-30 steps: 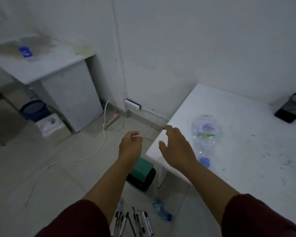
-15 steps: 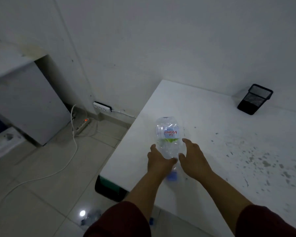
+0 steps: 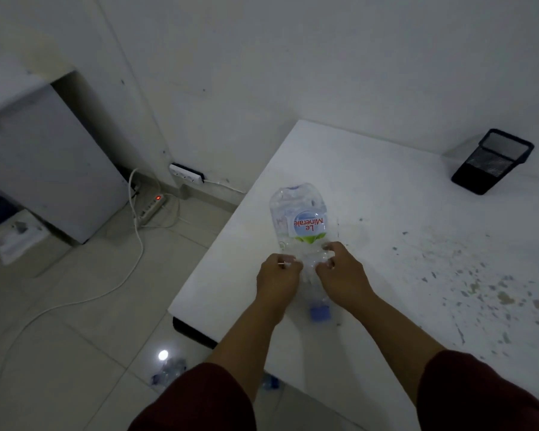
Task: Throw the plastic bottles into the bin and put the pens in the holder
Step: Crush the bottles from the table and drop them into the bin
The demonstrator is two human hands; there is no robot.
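A clear crumpled plastic bottle [image 3: 299, 219] with a blue cap and a "Le Minerale" label lies on the white table [image 3: 386, 231], cap end towards me. My left hand [image 3: 277, 276] and my right hand [image 3: 343, 272] both grip its lower half, one on each side. A black mesh pen holder [image 3: 492, 161] stands at the table's far right by the wall. Another crushed bottle [image 3: 168, 370] lies on the floor below the table's corner, and a blue bottle end [image 3: 271, 382] shows beside my left sleeve. The dark bin [image 3: 193, 332] is mostly hidden under the table edge.
A white cabinet [image 3: 50, 169] stands at the left. A power strip [image 3: 151, 206] with a red light and white cables lies on the tiled floor by the wall. The table's right half is speckled with worn paint.
My view turned right and closer to the table. Both hands moved from hovering at the table's corner onto the bottle and closed on it. The pens on the floor left the view.
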